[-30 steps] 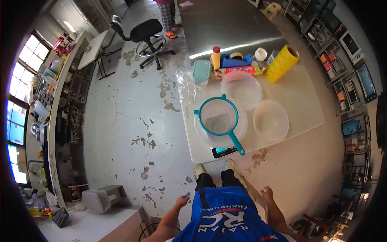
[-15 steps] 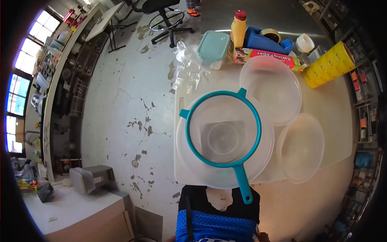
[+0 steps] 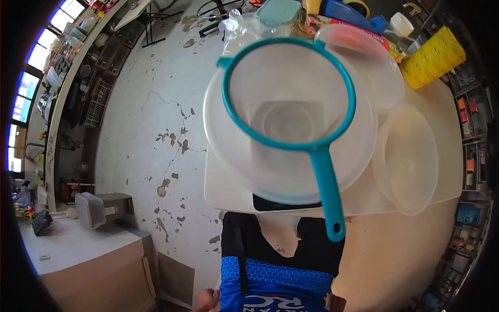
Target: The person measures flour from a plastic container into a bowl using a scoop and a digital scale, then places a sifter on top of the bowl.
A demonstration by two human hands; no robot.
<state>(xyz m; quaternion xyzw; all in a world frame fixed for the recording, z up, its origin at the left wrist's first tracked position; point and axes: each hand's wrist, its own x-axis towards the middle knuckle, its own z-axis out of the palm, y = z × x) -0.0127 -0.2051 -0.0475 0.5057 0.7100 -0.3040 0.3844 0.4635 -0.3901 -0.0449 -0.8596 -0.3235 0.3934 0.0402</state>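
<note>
A teal-rimmed mesh strainer (image 3: 283, 78) rests across a large translucent round bowl (image 3: 228, 151), its teal handle pointing toward me past the table's front edge. Through the mesh, a circular shape on a squarish patch shows faintly. Under the bowl's near side, part of a black flat device like a kitchen scale (image 3: 285, 204) sticks out. My left hand (image 3: 206, 300) is low beside my blue shirt, away from the table and cut off by the bottom edge; its fingers are too blurred to read. My right hand cannot be made out.
Two more translucent bowls, one upper (image 3: 384, 86) and one lower (image 3: 410, 161), stand at the right. Behind are a lidded container (image 3: 278, 11), a baking paper box (image 3: 358, 32), clear plastic (image 3: 236, 31) and a yellow roll (image 3: 434, 58). A counter (image 3: 93, 252) lies at left.
My view has moved closer to the table, so the strainer and bowls look larger and higher. The black device's edge and more of my left hand now show.
</note>
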